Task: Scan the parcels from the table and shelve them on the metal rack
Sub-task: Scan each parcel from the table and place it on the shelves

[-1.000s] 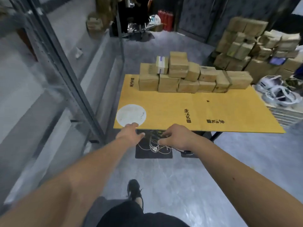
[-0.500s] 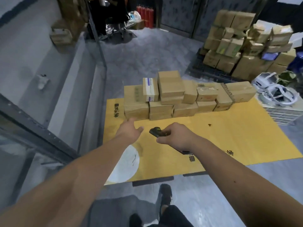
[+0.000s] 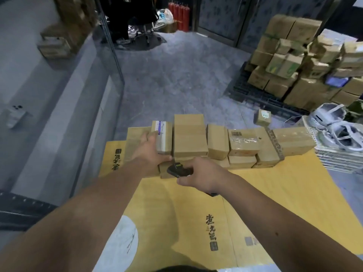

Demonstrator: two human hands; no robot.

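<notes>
A grey concrete floor stretches beyond a table covered in flattened yellow cardboard printed with black characters. Just ahead of both hands, a two-tier row of parcels sits along the far edge: matte brown cartons with square corners, some sealed in glossy clear tape. The left hand wraps around the small upright parcel at the left of the row, a box with a white-and-purple label on top; thumb below, fingers along its side. The right hand grips a black handheld scanner, hard plastic with a small yellow-green mark, its nose close under the held box. The metal rack shows only as a dark steel rail well to the left of the left forearm. Judging by the full row, the job looks barely begun: this first parcel is about to be scanned, and all shelving remains.
</notes>
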